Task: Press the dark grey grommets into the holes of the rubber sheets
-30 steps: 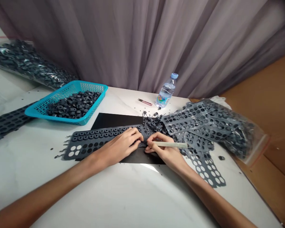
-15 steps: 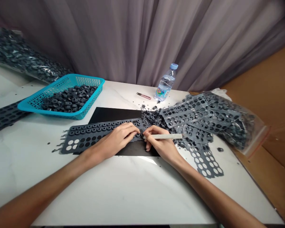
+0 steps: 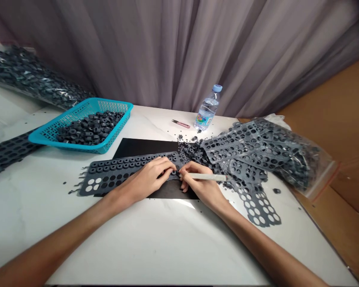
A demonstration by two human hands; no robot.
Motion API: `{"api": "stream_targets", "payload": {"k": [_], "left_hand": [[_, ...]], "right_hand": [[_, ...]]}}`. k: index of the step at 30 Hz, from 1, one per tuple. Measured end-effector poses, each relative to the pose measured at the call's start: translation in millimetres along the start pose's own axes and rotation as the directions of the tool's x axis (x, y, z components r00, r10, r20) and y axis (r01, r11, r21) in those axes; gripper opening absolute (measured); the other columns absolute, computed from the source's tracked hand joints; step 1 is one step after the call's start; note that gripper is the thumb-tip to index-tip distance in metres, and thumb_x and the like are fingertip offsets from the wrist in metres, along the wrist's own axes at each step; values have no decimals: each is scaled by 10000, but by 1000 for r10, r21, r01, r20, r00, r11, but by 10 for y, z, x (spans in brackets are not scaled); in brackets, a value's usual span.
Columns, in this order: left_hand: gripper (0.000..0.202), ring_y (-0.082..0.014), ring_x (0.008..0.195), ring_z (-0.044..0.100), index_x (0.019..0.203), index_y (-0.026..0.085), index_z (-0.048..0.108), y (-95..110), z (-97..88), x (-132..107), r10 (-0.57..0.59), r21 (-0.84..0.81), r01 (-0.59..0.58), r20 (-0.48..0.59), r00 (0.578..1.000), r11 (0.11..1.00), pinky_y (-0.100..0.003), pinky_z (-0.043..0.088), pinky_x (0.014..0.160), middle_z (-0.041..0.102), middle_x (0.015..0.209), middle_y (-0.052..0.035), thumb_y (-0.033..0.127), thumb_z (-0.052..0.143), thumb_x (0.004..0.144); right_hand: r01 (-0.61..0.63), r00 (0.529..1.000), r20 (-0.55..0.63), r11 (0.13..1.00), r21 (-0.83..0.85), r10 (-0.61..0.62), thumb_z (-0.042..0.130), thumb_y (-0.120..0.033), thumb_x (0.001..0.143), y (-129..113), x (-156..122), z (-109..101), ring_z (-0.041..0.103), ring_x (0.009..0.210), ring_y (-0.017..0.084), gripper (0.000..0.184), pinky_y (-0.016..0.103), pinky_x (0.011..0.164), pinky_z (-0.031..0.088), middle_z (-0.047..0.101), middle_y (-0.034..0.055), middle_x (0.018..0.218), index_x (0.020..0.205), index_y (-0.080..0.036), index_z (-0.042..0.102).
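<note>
Holds down, with the left hand (image 3: 146, 181), the right end of a dark grey rubber sheet studded with rows of small rings (image 3: 119, 171). Keeps those fingers (image 3: 164, 169) bent and pressed together, tips on the sheet; cannot tell whether they pinch a ring.

Pinches, in the right hand (image 3: 197, 185), a slim pale stick (image 3: 206, 176) between thumb and the other fingers, which close around it. Points the stick's tip toward 9 o'clock, at the left fingertips and the sheet's end, almost touching them. Leaves the free end jutting past the hand toward 3 o'clock, long axis close to level across the view.

Lays the sheet flat, long axis from 8 to 2 o'clock, partly over a black rectangular mat (image 3: 143, 148) on the white surface (image 3: 155, 243). Shows empty round holes at the sheet's 9 o'clock end.

Around the hands:
- at 1 o'clock, just beyond the fingertips, a heap of loose dark rubber rings (image 3: 191, 151)
- at 3 o'clock, a clear plastic bag of punched grey sheets (image 3: 272, 155)
- at 4 o'clock, a punched-out grey sheet (image 3: 257, 207)
- at 10 o'clock, a turquoise plastic basket (image 3: 77, 145) of dark rings
- at 12 o'clock, small pink snips (image 3: 181, 124) and a clear water bottle with a blue cap (image 3: 208, 109), upright
</note>
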State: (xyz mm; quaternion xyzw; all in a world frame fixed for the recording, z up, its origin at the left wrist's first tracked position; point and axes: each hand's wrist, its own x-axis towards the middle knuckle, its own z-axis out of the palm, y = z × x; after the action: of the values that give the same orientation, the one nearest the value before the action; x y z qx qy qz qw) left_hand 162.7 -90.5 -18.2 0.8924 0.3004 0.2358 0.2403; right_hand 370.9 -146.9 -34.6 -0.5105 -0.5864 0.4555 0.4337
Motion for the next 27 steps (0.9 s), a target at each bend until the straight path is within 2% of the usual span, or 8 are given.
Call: {"api": "stream_targets", "payload": {"k": [6,8,10,13,15,17,22,27], "left_hand": [[273,-243,1128,599,1171,193,642,48,20,-49,120,275,-146,110,987,950,-395,467,1043,656,1147,-74,199,382,1089],[288,-250,1091,607,1119,191,656,51,62,-66,137,271,-154,81,987,950,-408,476,1025,665,1099,-79,190,370,1087],[262,-246,1033,623,1045,193,665,41,113,-72,83,155,-73,-58,995,985,-403,494,989,678,1039,-76,232,409,1083],[222,-209,907,658,978,197,666,9,159,-59,-199,-232,140,-258,945,963,-348,539,875,691,968,-52,342,515,1052],[233,-192,857,670,984,194,672,-14,156,-46,-363,-464,222,-240,900,858,-316,552,809,697,944,-39,407,581,1012],[259,-196,865,678,986,191,682,-31,138,-36,-426,-577,257,-176,888,775,-308,554,799,707,924,-35,444,627,975],[257,-223,956,698,971,197,719,-48,111,-36,-396,-558,267,-121,910,786,-347,545,911,744,965,-43,443,648,949],[259,-233,1023,704,991,209,735,-70,108,-51,-357,-523,254,-104,929,814,-362,546,961,750,1033,-51,445,631,964]], "right_hand": [[38,999,-19,990,-138,-41,591,-338,977,-73,-40,30,655,535,138,177,212,528,513,673,-13,639,867,-207,635],[49,998,-25,983,-179,-55,577,-317,978,-85,-54,41,653,541,138,163,213,531,509,671,-13,643,869,-209,634],[59,998,-25,979,-195,-65,571,-292,973,-86,-65,47,647,545,137,145,213,531,506,664,-15,648,868,-210,630],[54,998,-18,982,-181,-58,570,-269,967,-70,-66,44,644,541,133,127,213,527,513,656,-19,652,871,-208,627],[37,999,-19,986,-160,-40,576,-275,968,-49,-54,38,650,535,134,125,214,522,522,656,-19,652,882,-205,632],[13,1000,-17,994,-111,-15,588,-291,968,-29,-37,30,655,531,136,129,217,514,526,660,-15,655,888,-201,634],[-32,999,-27,997,77,34,620,-361,971,-44,-21,-22,626,481,132,186,230,468,522,664,-9,666,888,-194,625],[61,976,-211,998,30,-53,650,-417,964,-115,-4,-132,595,471,123,230,237,455,513,664,-5,689,892,-199,642]]}}
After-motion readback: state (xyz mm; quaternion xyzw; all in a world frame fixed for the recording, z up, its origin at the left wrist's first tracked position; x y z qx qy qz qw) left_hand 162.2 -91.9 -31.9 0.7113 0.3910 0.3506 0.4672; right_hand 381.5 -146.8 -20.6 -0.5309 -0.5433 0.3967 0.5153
